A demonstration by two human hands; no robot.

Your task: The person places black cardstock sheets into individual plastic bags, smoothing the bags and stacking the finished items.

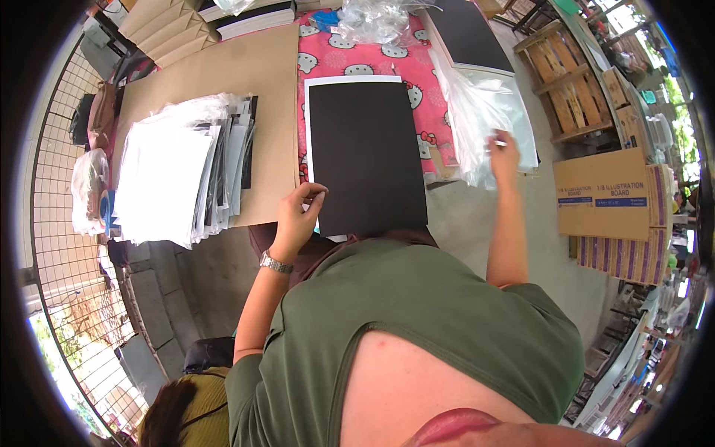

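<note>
A black board (pixel 365 156) lies in front of me, with a white sheet edge (pixel 307 119) showing along its left and top. My left hand (pixel 298 216) is at the board's left edge, its thumb and fingers pinched together; whether anything is between them is hidden. To the right, my right hand (pixel 504 153) is over a pile of clear plastic sleeves (pixel 469 123). Its fingers are closed, with a small whitish bit showing at them that I cannot make out.
Bagged white and black sheets (pixel 167 175) are stacked on a brown board (pixel 272 82) at left. Crumpled plastic (pixel 376 22) and more black boards (pixel 473 37) lie at the back. Cartons (pixel 603 195) and a wooden crate (pixel 564 82) stand at right. A person in yellow (pixel 197 410) is at lower left.
</note>
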